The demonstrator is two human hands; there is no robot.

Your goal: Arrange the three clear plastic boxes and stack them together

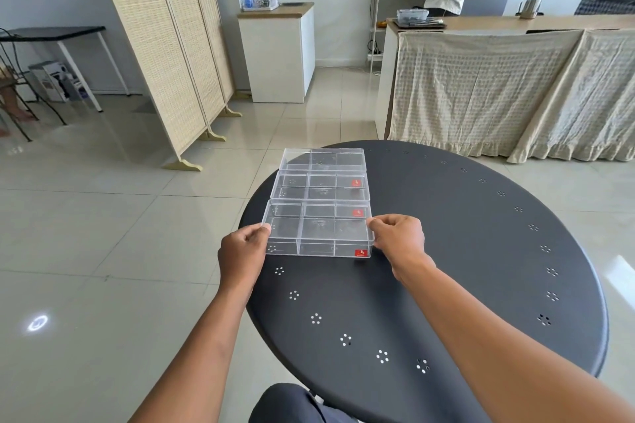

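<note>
Nearest clear box (318, 232): centre of frame, long axis running left to right, pinched at its short ends by left hand (242, 252) and right hand (400, 237), both narrowly closed on it, equally near. Middle box (321, 186) and far box (323, 160) lie just beyond, towards the upper centre, edges touching. Material: rigid transparent plastic, internal dividers, red labels. Surface (464, 268): round, dark, matte, perforated.

Bright daylight; glare spot on floor (37, 323); wide-angle bending at edges; sharp focus.
</note>
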